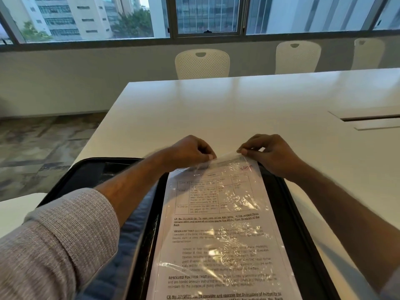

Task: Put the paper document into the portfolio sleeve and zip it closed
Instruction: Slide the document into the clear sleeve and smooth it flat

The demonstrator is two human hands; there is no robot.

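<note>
**Paper in sleeve, both hands pinching top edge**

Paper point(218, 230) sits inside the clear sleeve point(249, 191), lying on an open black case point(86, 176) on the white table point(216, 109). Left hand point(190, 151) and right hand point(268, 153) each pinch the sleeve's far edge, fingers curled. Can't tell if the seal is shut. White chairs point(202, 63) behind the table.

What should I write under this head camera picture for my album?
Both hands, left hand and right hand, pinch the clear sleeve top, paper document inside.
</note>
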